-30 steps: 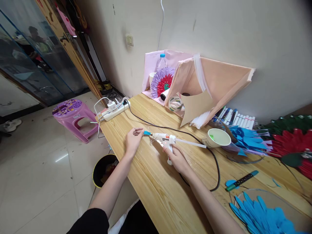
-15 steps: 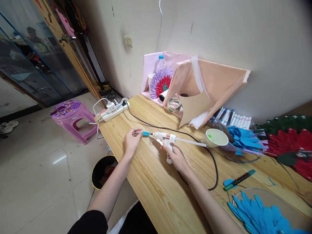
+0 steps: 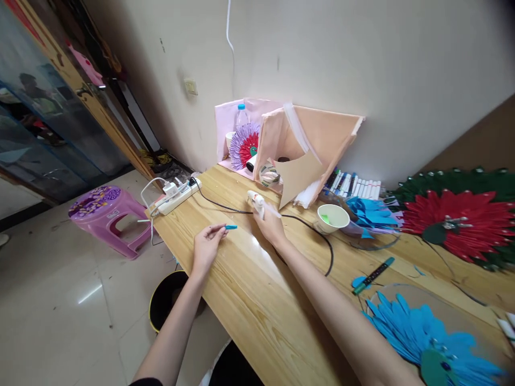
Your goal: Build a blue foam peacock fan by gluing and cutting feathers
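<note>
Between the fingertips of my left hand [image 3: 208, 246] is a small blue petal-like piece [image 3: 230, 227], pinched above the table near its left edge. My right hand [image 3: 270, 228] is wrapped round a white glue gun [image 3: 256, 201], farther back on the table; a clear glue stick [image 3: 272, 210] juts from its rear. The two hands are apart, and the gun's nozzle no longer touches the blue piece. At the lower right lies a fan of blue petals [image 3: 426, 327] with a green centre [image 3: 436, 369].
A power strip [image 3: 177, 197] with plugs sits at the table's left corner, its black cable [image 3: 329, 252] looping across. Nearby are a paper cup [image 3: 333, 219], markers [image 3: 354, 185], a green pen [image 3: 374, 275], a red flower fan [image 3: 454, 222], a cardboard piece [image 3: 301, 174] and a pink stool [image 3: 116, 214].
My right hand has moved the glue gun away from the blue piece, toward the back of the table. My left hand still holds the piece. The view has turned right.
</note>
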Available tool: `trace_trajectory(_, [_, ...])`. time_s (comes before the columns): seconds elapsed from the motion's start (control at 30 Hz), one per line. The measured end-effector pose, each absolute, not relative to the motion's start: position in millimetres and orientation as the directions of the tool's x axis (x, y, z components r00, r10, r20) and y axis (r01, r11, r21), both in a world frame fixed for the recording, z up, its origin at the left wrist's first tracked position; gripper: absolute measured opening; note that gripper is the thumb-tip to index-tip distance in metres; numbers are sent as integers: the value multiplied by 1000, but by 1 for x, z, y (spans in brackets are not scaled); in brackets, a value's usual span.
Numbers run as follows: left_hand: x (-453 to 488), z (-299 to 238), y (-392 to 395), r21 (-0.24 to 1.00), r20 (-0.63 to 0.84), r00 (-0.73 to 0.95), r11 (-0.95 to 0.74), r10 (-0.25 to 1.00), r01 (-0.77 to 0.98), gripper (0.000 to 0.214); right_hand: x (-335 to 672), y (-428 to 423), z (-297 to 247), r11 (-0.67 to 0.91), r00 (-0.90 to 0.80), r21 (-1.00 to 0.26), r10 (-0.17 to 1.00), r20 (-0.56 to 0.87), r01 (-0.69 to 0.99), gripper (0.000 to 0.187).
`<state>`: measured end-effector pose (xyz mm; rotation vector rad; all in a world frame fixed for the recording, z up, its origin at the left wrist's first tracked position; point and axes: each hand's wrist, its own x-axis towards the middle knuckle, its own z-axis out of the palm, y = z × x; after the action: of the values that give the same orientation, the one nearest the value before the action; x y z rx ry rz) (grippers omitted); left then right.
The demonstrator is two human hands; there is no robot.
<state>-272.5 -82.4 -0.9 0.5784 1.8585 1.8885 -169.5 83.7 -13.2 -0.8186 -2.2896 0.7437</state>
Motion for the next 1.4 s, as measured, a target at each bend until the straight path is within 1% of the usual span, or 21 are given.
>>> trace_trajectory(0.13, [-262, 9, -90, 998, 32, -793, 17, 608, 54, 28, -173, 83, -17, 663, -662, -639, 684, 306, 391, 24])
trace_trajectory(0.23, [-252, 16, -97, 993, 49, -760, 49, 648, 106, 25, -154, 71, -8, 659, -674, -622, 688, 270, 424, 31])
trace_trajectory(0.33, [-239, 19, -101, 987, 78, -717, 48, 693, 153, 22, -110, 55, 10, 655, -680, -611, 691, 246, 444, 38])
trace_trajectory(0.37, [-234, 19, -100, 985, 85, -689, 45, 720, 168, 21, -90, 51, 16, 658, -701, -631, 671, 242, 412, 35])
trace_trajectory(0.43, [-222, 19, -93, 981, 89, -639, 45, 764, 190, 20, -46, 49, 28, 644, -765, -712, 598, 239, 280, 31])
trace_trajectory(0.5, [-206, 19, -79, 979, 100, -583, 25, 807, 202, 18, 4, 56, 40, 575, -756, -777, 620, 210, 257, 27])
trace_trajectory(0.57, [-186, 21, -63, 979, 116, -499, -14, 859, 203, 18, 56, 68, 49, 485, -643, -800, 747, 169, 353, 23])
trace_trajectory(0.63, [-165, 23, -46, 975, 144, -396, -62, 907, 213, 17, 106, 79, 57, 387, -480, -812, 864, 153, 437, 23])
trace_trajectory(0.7, [-146, 26, -31, 963, 189, -306, -114, 933, 245, 17, 150, 83, 60, 332, -345, -815, 922, 176, 474, 23])
trace_trajectory(0.77, [-129, 28, -20, 956, 198, -246, -132, 949, 261, 18, 185, 79, 61, 295, -260, -805, 949, 181, 515, 24])
trace_trajectory(0.9, [-101, 33, -6, 978, 131, -143, -104, 981, 183, 23, 226, 50, 54, 254, -204, -792, 965, 166, 555, 26])
trace_trajectory(1.07, [-78, 40, 5, 991, 7, -68, 2, 998, 132, 24, 242, 24, 42, 260, -241, -794, 959, 148, 549, 27])
trace_trajectory(1.23, [-68, 30, 16, 994, -26, 10, 25, 1000, 107, 24, 242, 36, 36, 275, -329, -802, 939, 104, 531, 25])
trace_trajectory(1.4, [-65, 23, 28, 988, -83, -5, 83, 997, 129, 24, 242, 65, 32, 278, -352, -790, 932, 84, 546, 22])
